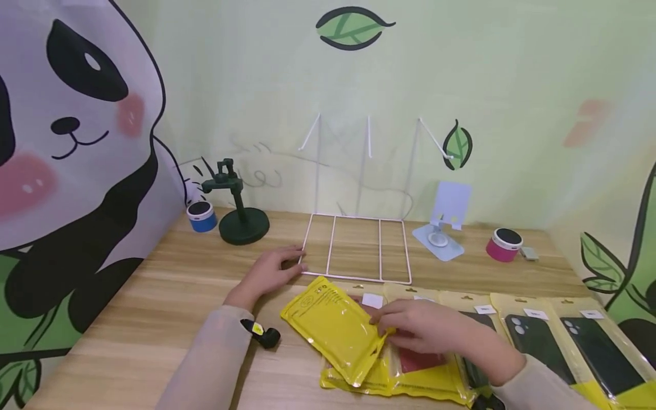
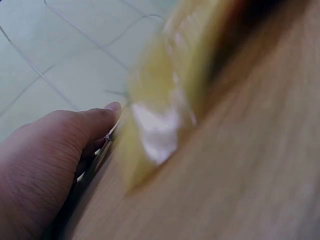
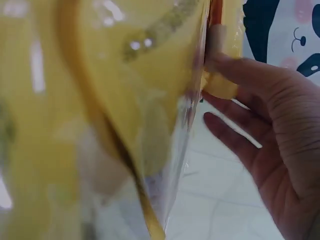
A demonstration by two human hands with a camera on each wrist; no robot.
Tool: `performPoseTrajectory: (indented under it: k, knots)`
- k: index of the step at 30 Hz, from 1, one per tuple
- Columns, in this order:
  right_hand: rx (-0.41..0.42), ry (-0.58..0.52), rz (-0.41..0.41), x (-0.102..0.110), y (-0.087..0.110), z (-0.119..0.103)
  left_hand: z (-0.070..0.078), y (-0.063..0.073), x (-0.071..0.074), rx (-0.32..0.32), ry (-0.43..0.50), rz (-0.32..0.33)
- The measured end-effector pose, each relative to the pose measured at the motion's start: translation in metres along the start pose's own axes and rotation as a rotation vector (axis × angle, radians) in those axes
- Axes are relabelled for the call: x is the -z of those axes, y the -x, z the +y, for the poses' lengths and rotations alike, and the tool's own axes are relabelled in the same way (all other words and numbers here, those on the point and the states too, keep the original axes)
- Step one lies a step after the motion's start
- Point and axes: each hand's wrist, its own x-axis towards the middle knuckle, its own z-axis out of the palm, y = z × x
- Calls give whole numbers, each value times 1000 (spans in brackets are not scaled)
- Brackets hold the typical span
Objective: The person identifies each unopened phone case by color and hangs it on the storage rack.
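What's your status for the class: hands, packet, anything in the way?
Left hand touching white wire rack, left side. Right hand pinching yellow packet by its edge. Other packets partly under it, possibly in the way.

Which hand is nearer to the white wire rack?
Left: the left hand is at the left edge of the white wire rack; the right hand is farther off, in front, holding a yellow packet.

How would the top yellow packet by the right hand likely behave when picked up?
The packet is probably light, since it looks thin and flat. Its glossy film may be slippery against the glossy packs beneath. The creased edge near the right hand suggests the wrapper may flex there.
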Motion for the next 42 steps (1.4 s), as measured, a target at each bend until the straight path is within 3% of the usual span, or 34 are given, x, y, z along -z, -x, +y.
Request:
performPoseTrajectory:
  k: [4, 8, 13, 15, 18, 27, 38, 42]
  knots:
    - [86, -35, 204, 7, -4, 2, 1, 2, -2, -16, -9, -24]
    - [22, -225, 420, 33, -23, 10, 1, 0, -3, -32, -24, -10]
    - [-258, -490, 681, 82, -55, 21, 1, -1, 0, -22, -22, 7]
    - [-375, -520, 769, 101, -68, 25, 1, -1, 1, -13, -22, -1]
    - [-471, -508, 871, 123, -84, 30, 2, 1, 2, -6, -16, -14]
    - [-632, -477, 1084, 147, -109, 44, 1, 0, 2, -2, -15, -12]
    - [-632, -532, 1172, 142, -99, 52, -1, 0, -3, 1, -19, -24]
    - [-579, -555, 1194, 143, -100, 52, 0, -1, -1, 10, -14, -9]
